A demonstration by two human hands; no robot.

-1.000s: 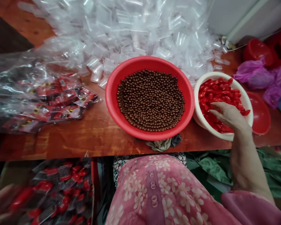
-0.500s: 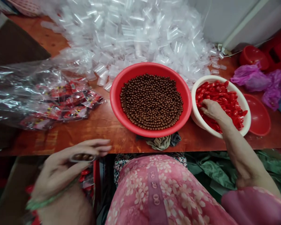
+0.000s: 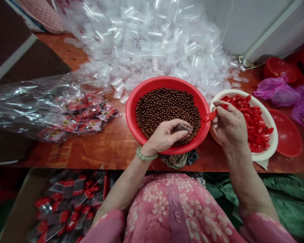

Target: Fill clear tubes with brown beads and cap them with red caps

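A red basin full of small brown balls sits at the table's front edge. My left hand is cupped over the balls at the basin's near side, fingers curled round something dark that I cannot make out. To the right, a white bowl holds several red caps. My right hand hovers over the bowl's left rim, pinching one red cap between thumb and fingers. A huge heap of clear small tubes lies behind both bowls.
Clear bags of red-labelled packets lie on the wooden table at left. Red bowls and purple plastic bags sit at right. A box of filled red-capped packets stands below the table. A rag lies under the basin.
My left hand rose from below the table edge into the red basin. My right hand lifted out of the white bowl's caps with one red cap pinched.
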